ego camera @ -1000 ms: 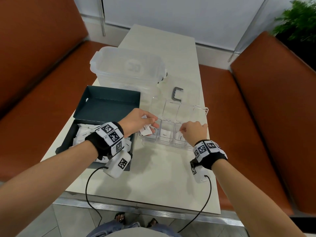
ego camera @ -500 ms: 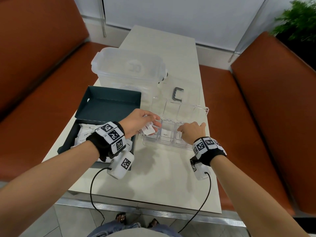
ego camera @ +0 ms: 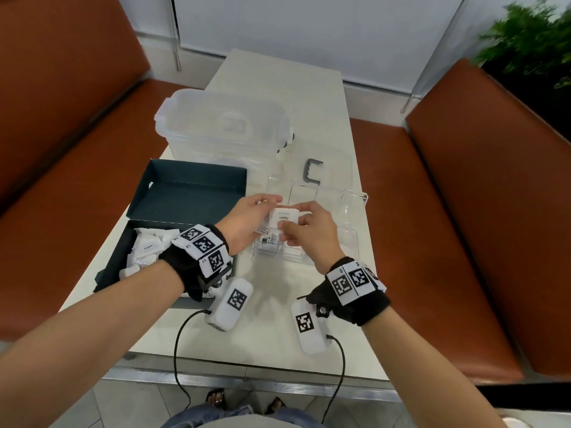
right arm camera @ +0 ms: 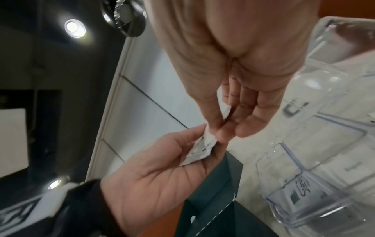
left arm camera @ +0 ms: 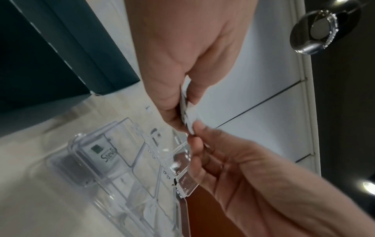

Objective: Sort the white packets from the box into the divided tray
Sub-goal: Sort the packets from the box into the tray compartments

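My left hand (ego camera: pixel 266 211) holds a small stack of white packets (ego camera: pixel 282 218) above the left end of the clear divided tray (ego camera: pixel 350 242). My right hand (ego camera: pixel 293 222) meets it from the right and pinches the top packet between thumb and forefinger. The right wrist view shows that pinch on one packet (right arm camera: pixel 227 112), with the rest of the stack (right arm camera: pixel 199 151) lying on my left hand's fingers. A Stevia packet (ego camera: pixel 272 242) stands in the tray's front left compartment. The dark teal box (ego camera: pixel 185 193) at the left holds several more white packets (ego camera: pixel 148 248).
A clear lidded plastic container (ego camera: pixel 222 128) stands behind the box. A clear lid with a grey handle (ego camera: pixel 312 173) lies behind the tray. Orange-brown benches (ego camera: pixel 463 230) flank the narrow table (ego camera: pixel 272 335), and its front edge is close to me.
My right hand left the tray's front right compartment and moved left to the packets. My left hand raised the stack slightly over the tray; both hands now hold it.
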The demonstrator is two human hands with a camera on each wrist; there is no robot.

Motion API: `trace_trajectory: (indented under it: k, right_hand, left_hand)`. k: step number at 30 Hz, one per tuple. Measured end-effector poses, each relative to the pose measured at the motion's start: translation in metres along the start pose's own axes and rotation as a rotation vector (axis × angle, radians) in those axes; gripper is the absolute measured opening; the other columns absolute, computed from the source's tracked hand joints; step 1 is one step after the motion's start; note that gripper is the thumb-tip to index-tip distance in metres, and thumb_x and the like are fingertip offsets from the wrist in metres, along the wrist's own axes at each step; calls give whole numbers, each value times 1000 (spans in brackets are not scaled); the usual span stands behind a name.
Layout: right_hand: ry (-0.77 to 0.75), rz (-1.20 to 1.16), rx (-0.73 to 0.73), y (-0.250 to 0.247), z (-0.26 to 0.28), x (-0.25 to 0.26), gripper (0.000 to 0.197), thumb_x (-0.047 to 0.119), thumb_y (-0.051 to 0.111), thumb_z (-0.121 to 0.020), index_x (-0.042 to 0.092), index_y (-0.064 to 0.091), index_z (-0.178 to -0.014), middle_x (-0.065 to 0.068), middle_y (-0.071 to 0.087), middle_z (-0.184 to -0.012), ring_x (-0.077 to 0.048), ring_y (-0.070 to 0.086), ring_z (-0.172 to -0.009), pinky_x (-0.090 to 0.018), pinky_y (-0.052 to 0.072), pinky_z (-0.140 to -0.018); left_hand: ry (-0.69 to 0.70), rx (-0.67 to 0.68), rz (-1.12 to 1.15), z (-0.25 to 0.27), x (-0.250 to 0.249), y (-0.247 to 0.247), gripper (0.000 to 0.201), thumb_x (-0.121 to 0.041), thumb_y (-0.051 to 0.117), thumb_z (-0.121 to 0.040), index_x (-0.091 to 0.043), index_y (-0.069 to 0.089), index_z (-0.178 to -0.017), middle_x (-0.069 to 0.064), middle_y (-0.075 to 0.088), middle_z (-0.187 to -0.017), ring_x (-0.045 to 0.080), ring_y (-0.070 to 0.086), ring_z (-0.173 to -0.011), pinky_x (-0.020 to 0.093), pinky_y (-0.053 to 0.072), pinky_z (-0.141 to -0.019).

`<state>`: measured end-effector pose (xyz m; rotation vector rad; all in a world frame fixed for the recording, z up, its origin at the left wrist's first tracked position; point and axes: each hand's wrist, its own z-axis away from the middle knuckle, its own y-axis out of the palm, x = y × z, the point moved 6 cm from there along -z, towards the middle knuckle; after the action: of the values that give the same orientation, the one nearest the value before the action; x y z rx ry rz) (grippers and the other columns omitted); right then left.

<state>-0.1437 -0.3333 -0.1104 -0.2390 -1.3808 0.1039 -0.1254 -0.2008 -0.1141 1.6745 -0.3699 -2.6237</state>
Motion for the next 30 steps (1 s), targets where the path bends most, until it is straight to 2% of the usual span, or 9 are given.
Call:
trace_trajectory:
  k: [4,8,12,15,17,19,20,24,30]
  right_hand:
    - [28,-90,-30,-15,-4,-4,13,0,68,-84,3,63,-96,-11,68,-74,-17,66,-57,-26,55,-56]
    - [53,-126,-41,-26,-8,-6,10,3,58,-92,0,64,-99,-12,65,-76,-16,64,-59,-25,55,-57]
    - [51,-91,-59,-44,-16,-3,17,10,51,-97,-1,62,-92,-10,62,-77,-16,65,-62,-28,56,-60]
    - [-61,95,-131,-72,-24,6,9,4,58,-91,-3,64,-90,-10,64,-73,-14,65,-58,-30,59,-65]
    - [-152,322,-183,-87,-31,13,13,5,61,-89,7,66,-101,-7,68,-74,-10,64,-55,-22,57,-64]
    - [-216,560,-157,-90,-39,15,17,6,55,-93,6,67,-104,-6,68,-75,-11,64,-58,-12,51,-61]
    - [-231,668,-117,-87,-44,13,20,6,51,-95,4,68,-104,-9,69,-80,-16,66,-64,-13,50,-62]
    - [-240,914,16,-72,-55,-10,27,5,45,-98,1,70,-106,-20,59,-105,-33,65,-90,-33,50,-83]
    - [-262,1079,-27,-61,-58,-31,21,4,49,-92,8,68,-99,-10,65,-100,-30,62,-89,-36,51,-74]
  left_hand:
    - [-78,83,97,3,2,6,35,3,38,-99,-5,55,-128,22,61,-121,30,61,-102,42,49,-96]
    - [-70,160,73,7,2,11,36,11,40,-97,-2,52,-128,23,59,-125,31,62,-105,34,58,-84]
    - [-62,134,58,6,4,8,30,11,44,-96,-1,58,-120,24,60,-124,35,63,-106,34,61,-72]
    - [-50,91,62,3,3,1,27,11,46,-96,-4,61,-113,23,61,-123,33,65,-104,30,60,-66]
    - [-41,69,62,2,1,-2,27,10,46,-96,-4,61,-113,23,61,-123,30,66,-97,27,60,-63]
    - [-38,57,60,2,1,-3,27,10,46,-96,-4,60,-115,22,62,-122,28,67,-93,26,59,-61]
    - [-38,58,59,2,1,-3,27,9,46,-97,-4,60,-115,22,62,-121,28,67,-92,25,58,-61]
    - [-43,67,61,3,2,-2,28,9,46,-97,-3,60,-118,20,62,-121,26,66,-95,26,59,-62]
    - [-52,73,90,3,6,-5,27,9,45,-97,-3,60,-115,20,63,-119,27,66,-95,26,58,-60]
